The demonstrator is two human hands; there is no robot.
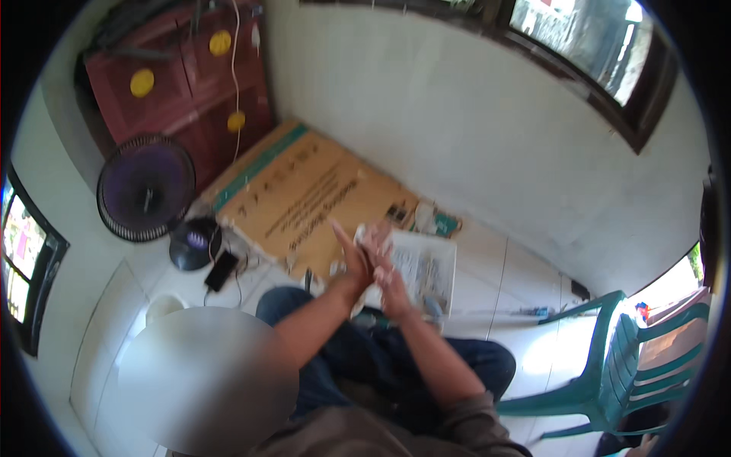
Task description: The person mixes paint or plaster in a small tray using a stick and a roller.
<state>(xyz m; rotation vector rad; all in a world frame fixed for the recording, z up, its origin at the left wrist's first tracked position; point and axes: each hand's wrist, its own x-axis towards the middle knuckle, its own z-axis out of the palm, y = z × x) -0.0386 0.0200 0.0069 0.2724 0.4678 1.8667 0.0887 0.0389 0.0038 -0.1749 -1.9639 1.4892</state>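
Note:
My two hands meet in front of my crossed legs, above the near left edge of a white tray [454, 286]. My left hand [355, 257] has its fingers stretched out, pointing up and away. Against its inner side lies my right hand [384, 266], its fingers spread and looking pale or whitish. A small white patch shows between the fingertips; motion blur hides whether it is a thing or a coating. I make out no held object in either hand. Inside the tray are several small items, too blurred to name.
A flattened cardboard sheet [304, 198] covers the floor ahead. At left are a black fan [147, 188], a phone [221, 271] and cables. A green plastic chair [609, 365] stands right, with another person's hand [647, 445] below. A blurred disc hides the lower left.

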